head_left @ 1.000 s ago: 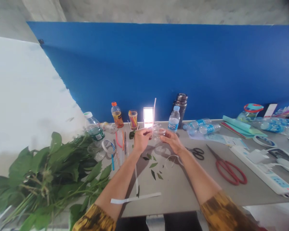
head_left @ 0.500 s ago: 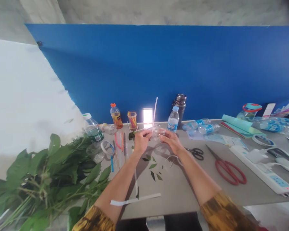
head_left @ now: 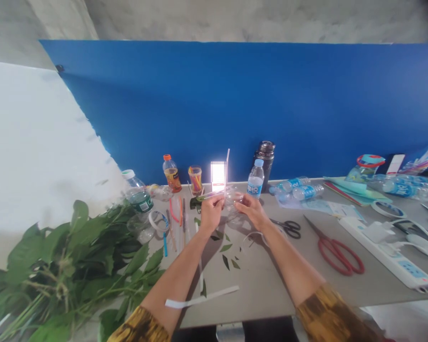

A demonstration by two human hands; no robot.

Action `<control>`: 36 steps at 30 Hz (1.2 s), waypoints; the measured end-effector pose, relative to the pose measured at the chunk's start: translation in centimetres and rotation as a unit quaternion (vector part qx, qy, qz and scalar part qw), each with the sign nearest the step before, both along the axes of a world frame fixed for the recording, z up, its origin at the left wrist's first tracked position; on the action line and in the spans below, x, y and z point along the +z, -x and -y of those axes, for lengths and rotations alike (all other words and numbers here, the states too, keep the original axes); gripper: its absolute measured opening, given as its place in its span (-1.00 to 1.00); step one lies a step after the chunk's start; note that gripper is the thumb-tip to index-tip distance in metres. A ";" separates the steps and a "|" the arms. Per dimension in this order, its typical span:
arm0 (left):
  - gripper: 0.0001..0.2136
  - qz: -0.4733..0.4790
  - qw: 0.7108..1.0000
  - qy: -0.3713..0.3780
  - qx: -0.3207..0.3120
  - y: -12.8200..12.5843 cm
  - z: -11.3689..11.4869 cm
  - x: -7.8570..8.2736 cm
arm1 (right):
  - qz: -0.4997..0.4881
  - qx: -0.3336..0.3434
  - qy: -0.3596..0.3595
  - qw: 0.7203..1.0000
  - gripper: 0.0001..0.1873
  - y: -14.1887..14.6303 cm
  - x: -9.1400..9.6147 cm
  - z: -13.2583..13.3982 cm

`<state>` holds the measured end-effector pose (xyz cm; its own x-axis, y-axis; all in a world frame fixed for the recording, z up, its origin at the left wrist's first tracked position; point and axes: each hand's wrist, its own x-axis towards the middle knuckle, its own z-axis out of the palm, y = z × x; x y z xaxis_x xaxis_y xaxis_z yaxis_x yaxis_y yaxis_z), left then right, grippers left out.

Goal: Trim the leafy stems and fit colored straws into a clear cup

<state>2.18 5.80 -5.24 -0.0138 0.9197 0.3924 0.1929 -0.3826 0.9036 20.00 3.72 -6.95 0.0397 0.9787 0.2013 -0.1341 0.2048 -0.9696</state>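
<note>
L hand [head_left: 211, 213] pinching leaf sprig [head_left: 196, 203], R hand [head_left: 254, 211] curled on clear plastic [head_left: 231, 199] (shape hard to tell)

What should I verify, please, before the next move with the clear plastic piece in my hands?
1. Right hand touching the clear plastic piece: ok.
2. Left hand grip: cannot tell, its fingers hide what it holds.
3. Small black-handled scissors near the right hand: ok.
4. Large red-handled scissors apart from both hands: ok.
5. Grey tabletop below the hands free of loose bits: not ok, small green leaves lie there.
</note>
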 end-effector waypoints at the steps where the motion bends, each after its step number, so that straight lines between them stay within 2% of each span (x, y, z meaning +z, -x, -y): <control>1: -0.83 0.011 1.000 0.004 -0.001 0.0 0.0 0.0 | 0.002 0.002 0.000 1.000 -0.39 0.0 0.0 0.0; 4: -0.82 0.076 0.996 0.037 -0.018 0.1 -0.1 0.1 | -0.008 0.019 0.005 1.000 -0.43 -0.2 0.2 0.1; 6: -0.73 0.144 0.983 0.088 -0.066 0.4 -0.2 0.3 | -0.026 0.045 0.011 0.999 -0.42 -0.3 0.3 0.2; 8: -0.64 0.204 0.957 0.152 -0.138 0.7 -0.2 0.4 | -0.042 0.076 0.009 0.996 -0.42 -0.5 0.4 0.3; 11: -0.53 0.240 0.911 0.230 -0.243 1.2 -0.1 0.4 | -0.060 0.119 -0.008 0.991 -0.47 -0.6 0.6 0.5; 15: -0.50 0.257 0.879 0.251 -0.315 1.5 0.2 0.3 | -0.083 0.155 -0.020 0.984 -0.49 -0.7 1.1 0.8; 19: -0.53 0.262 0.877 0.245 -0.320 1.6 0.5 0.4 | -0.096 0.138 -0.005 0.986 -0.46 -0.6 1.3 0.8; 23: -0.48 0.230 0.890 0.232 -0.319 1.4 0.9 0.7 | -0.086 0.119 -0.006 0.989 -0.50 -0.2 1.3 0.8; 28: -0.49 0.246 0.885 0.212 -0.334 1.2 0.5 0.1 | -0.074 0.128 -0.008 0.989 -0.49 0.0 1.0 0.9; 32: -0.52 0.243 0.893 0.231 -0.299 1.3 0.1 -0.3 | -0.044 0.113 0.011 0.993 -0.48 -0.3 0.5 0.6; 36: -0.52 0.253 0.888 0.222 -0.313 1.1 0.3 0.0 | -0.047 0.110 -0.012 0.993 -0.48 -0.7 0.1 0.2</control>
